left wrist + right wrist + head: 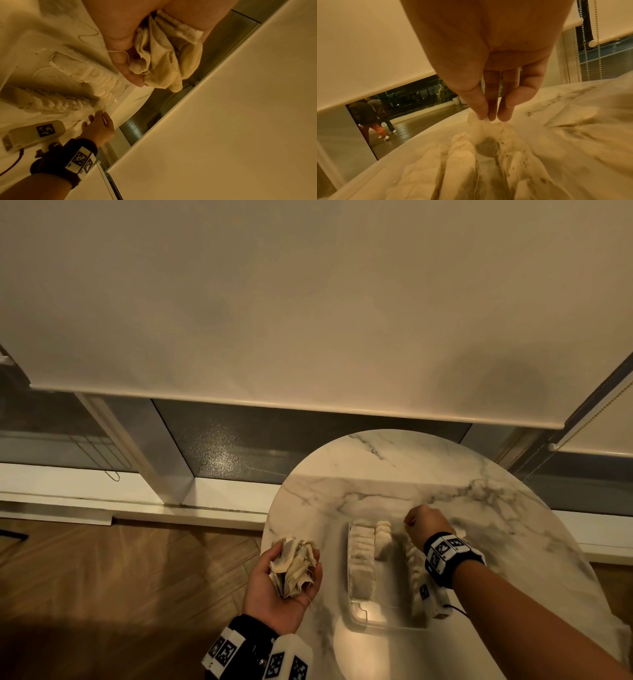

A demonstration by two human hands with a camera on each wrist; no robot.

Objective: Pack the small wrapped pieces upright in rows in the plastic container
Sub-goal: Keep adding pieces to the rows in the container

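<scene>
1. While I pack at the marble bench (394,474), the plastic container (358,607) on it already holds standing rows (361,553), with its middle lane and near end unfilled.
2. My left hand (279,583) waits off the bench's left edge, fingers curled round a loose bunch of wrapped pieces (293,565) yet to be packed.
3. My right hand (426,527) reaches over the container's far end, its fingers (489,108) pressed together, pinching one piece (485,138) into a row.
</scene>
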